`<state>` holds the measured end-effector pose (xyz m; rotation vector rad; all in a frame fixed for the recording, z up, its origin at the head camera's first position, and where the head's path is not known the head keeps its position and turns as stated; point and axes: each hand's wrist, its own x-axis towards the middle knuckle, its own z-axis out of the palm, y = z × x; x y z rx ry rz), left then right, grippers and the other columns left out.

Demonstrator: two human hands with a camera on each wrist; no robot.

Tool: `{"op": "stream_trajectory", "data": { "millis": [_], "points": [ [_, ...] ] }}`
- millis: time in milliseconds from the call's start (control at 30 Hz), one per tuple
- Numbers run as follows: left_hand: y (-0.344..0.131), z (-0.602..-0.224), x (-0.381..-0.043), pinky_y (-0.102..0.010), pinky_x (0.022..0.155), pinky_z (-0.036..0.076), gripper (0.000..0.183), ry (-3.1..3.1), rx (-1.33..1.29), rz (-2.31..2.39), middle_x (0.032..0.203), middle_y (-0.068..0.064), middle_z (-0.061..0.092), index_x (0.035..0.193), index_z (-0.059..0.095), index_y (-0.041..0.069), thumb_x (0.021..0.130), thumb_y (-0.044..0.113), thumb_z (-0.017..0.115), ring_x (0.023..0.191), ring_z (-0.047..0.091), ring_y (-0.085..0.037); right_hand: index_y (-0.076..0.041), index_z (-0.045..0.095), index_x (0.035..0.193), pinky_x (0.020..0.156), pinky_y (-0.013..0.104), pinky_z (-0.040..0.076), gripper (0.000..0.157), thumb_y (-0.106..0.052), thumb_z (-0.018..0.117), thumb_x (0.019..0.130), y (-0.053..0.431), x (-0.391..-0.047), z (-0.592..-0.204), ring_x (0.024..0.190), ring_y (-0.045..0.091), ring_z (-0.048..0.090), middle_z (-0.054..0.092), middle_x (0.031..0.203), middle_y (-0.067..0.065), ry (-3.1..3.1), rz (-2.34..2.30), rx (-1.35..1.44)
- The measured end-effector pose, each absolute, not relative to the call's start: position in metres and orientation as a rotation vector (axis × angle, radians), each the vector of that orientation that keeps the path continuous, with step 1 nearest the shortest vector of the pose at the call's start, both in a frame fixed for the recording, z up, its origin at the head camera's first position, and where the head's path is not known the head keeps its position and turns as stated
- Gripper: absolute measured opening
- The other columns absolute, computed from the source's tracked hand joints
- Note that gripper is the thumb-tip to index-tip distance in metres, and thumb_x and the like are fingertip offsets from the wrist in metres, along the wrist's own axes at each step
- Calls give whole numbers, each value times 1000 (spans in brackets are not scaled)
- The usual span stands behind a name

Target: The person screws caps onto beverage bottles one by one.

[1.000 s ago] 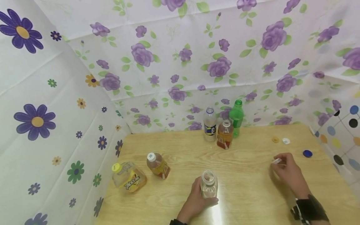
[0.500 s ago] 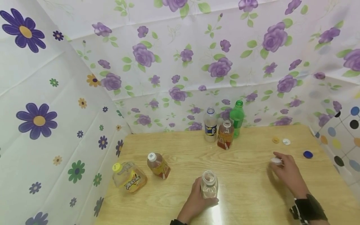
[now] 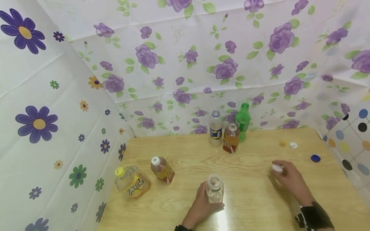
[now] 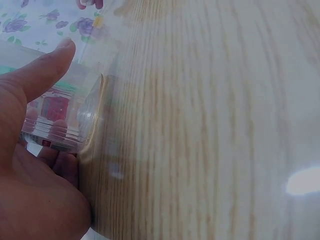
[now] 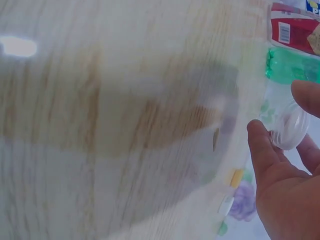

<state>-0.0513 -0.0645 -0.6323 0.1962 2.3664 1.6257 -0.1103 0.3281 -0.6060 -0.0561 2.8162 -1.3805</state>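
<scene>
My left hand [image 3: 203, 202] grips a clear, uncapped bottle [image 3: 215, 192] that stands upright on the table near its front. In the left wrist view the thumb and fingers lie around the bottle's lower part [image 4: 75, 112], its base on the wood. Over to the right, my right hand [image 3: 293, 179] pinches a white bottle cap [image 3: 277, 168] above the table. The right wrist view shows this cap [image 5: 291, 126] between thumb and fingertips, its hollow side partly visible.
Loose caps lie at the back right: an orange one [image 3: 282, 143], a white one [image 3: 293, 145] and a blue one [image 3: 315, 158]. Uncapped clear [image 3: 215, 130], brown-liquid [image 3: 231, 139] and green [image 3: 243, 122] bottles stand at the back. Two capped bottles, yellow-topped [image 3: 133, 183] and white-topped [image 3: 163, 170], stand left.
My right hand has moved left and slightly toward me with the white cap, turning it so more of its face shows. The left hand and its bottle have stayed put.
</scene>
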Motion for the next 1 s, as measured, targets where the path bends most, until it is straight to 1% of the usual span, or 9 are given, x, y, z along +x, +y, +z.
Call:
{"op": "stream_trajectory", "data": {
  "millis": [133, 233, 367, 533, 633, 733, 833, 900, 1000],
  "points": [
    [-64, -633, -52, -65, 114, 38, 92, 2378, 206, 1615, 142, 8, 47, 157, 40, 31, 81, 38, 92, 135, 46, -25, 5, 56, 141, 82, 20, 55, 54, -32, 71, 105, 321, -110, -602, 122, 49, 58, 48, 142, 32, 2779, -1385, -53],
    [-64, -633, -52, -65, 114, 38, 93, 2390, 210, 1600, 142, 8, 47, 157, 40, 30, 81, 39, 93, 136, 44, -25, 5, 56, 141, 91, 29, 58, 53, -31, 72, 105, 314, -110, -598, 125, 49, 57, 48, 143, 30, 2764, -1398, -72],
    [-64, -634, -52, -64, 114, 39, 94, 2395, 202, 1585, 142, 8, 47, 158, 39, 32, 81, 41, 92, 136, 44, -24, 1, 57, 143, 97, 39, 57, 51, -29, 72, 105, 302, -110, -590, 126, 44, 58, 52, 142, 24, 2749, -1422, -108],
    [-64, -634, -52, -64, 114, 39, 96, 2399, 197, 1587, 143, 7, 47, 159, 38, 32, 81, 42, 93, 137, 45, -25, -4, 59, 143, 100, 49, 55, 51, -33, 73, 104, 283, -110, -576, 125, 38, 59, 57, 140, 19, 2758, -1393, -190],
    [-63, -634, -52, -64, 114, 39, 97, 2406, 188, 1586, 143, 6, 47, 159, 38, 31, 80, 41, 93, 138, 45, -26, -6, 61, 142, 101, 55, 54, 49, -31, 75, 102, 272, -110, -566, 123, 33, 59, 60, 137, 15, 2757, -1404, -268],
    [-62, -634, -52, -64, 115, 38, 98, 2401, 174, 1588, 144, 6, 46, 160, 37, 30, 80, 41, 93, 138, 44, -27, -9, 63, 140, 102, 58, 52, 49, -32, 78, 99, 261, -107, -556, 121, 28, 59, 62, 133, 8, 2762, -1410, -325],
    [-63, -633, -52, -66, 114, 38, 99, 2393, 163, 1590, 144, 5, 46, 160, 37, 30, 80, 41, 93, 138, 44, -28, -12, 64, 139, 101, 60, 50, 51, -37, 81, 96, 251, -104, -547, 120, 26, 58, 63, 130, 4, 2763, -1410, -348],
    [-63, -632, -51, -67, 113, 38, 99, 2388, 159, 1592, 144, 5, 46, 160, 37, 30, 79, 41, 93, 138, 44, -29, -15, 65, 138, 101, 59, 50, 52, -39, 81, 95, 244, -101, -543, 120, 25, 58, 63, 130, 1, 2758, -1411, -359],
    [-62, -632, -51, -67, 113, 39, 98, 2391, 164, 1592, 144, 5, 46, 159, 38, 30, 79, 41, 93, 137, 44, -28, -20, 66, 138, 98, 54, 53, 52, -43, 82, 94, 233, -98, -537, 120, 20, 59, 64, 130, -4, 2762, -1405, -409]
  ]
}}
